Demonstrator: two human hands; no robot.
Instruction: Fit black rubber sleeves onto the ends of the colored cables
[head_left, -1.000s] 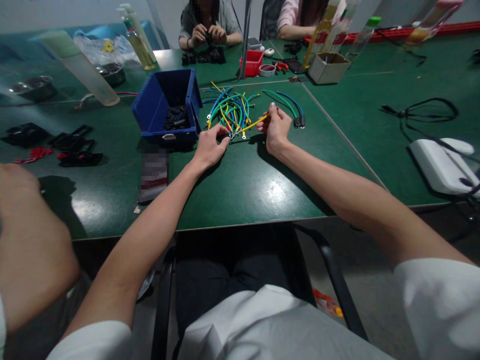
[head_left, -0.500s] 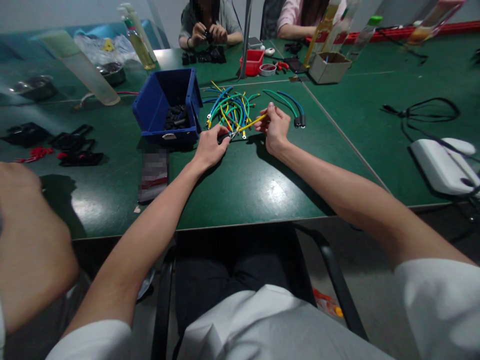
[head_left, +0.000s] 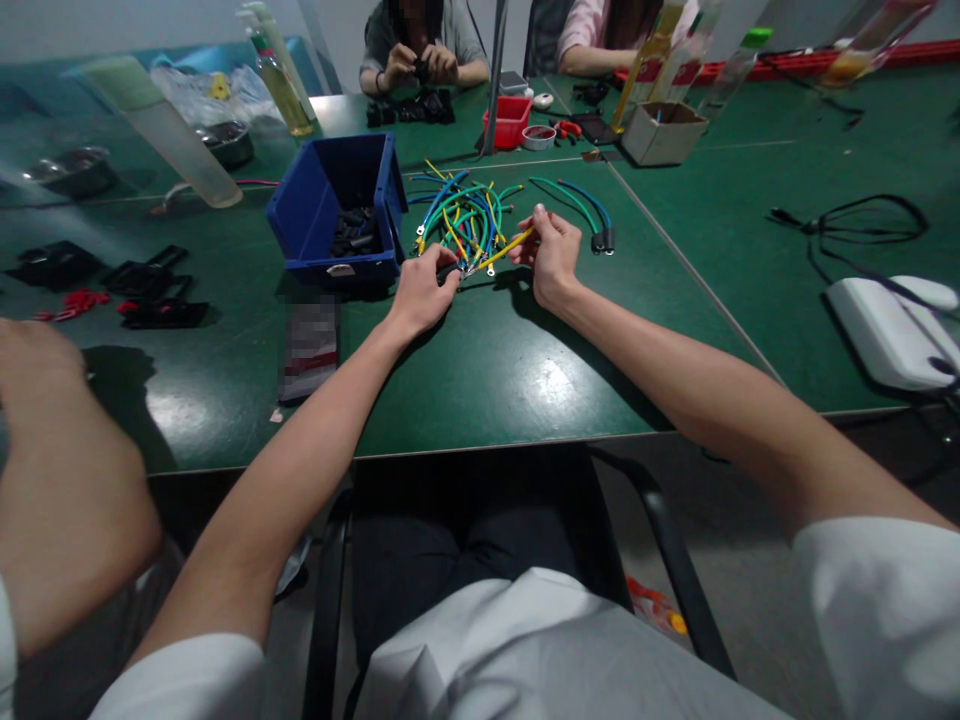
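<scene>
My right hand (head_left: 553, 255) pinches a yellow wire (head_left: 506, 248) that slants down to the left. The wire's lower end, with a shiny metal terminal, meets the fingertips of my left hand (head_left: 426, 288). Those fingers are closed on a small black sleeve (head_left: 448, 271), mostly covered by them; how far the terminal sits in it I cannot tell. Just behind lies a tangled pile of green, blue and yellow wires (head_left: 465, 212) with ring terminals. Right of the pile, green and blue wires (head_left: 581, 200) with black sleeves at their ends rest on the green table (head_left: 480, 370).
A blue bin (head_left: 341, 270) of black sleeves (head_left: 354, 232) stands left of the pile. In front of it lies a phone (head_left: 310, 350). Another person's arm (head_left: 67, 490) reaches in at far left. Beyond are a cardboard box (head_left: 664, 135), a red box (head_left: 511, 122) and two people; a white device (head_left: 892, 330) sits right.
Both hands stay nearly in place, with the yellow wire still between them. The view has shifted very slightly.
</scene>
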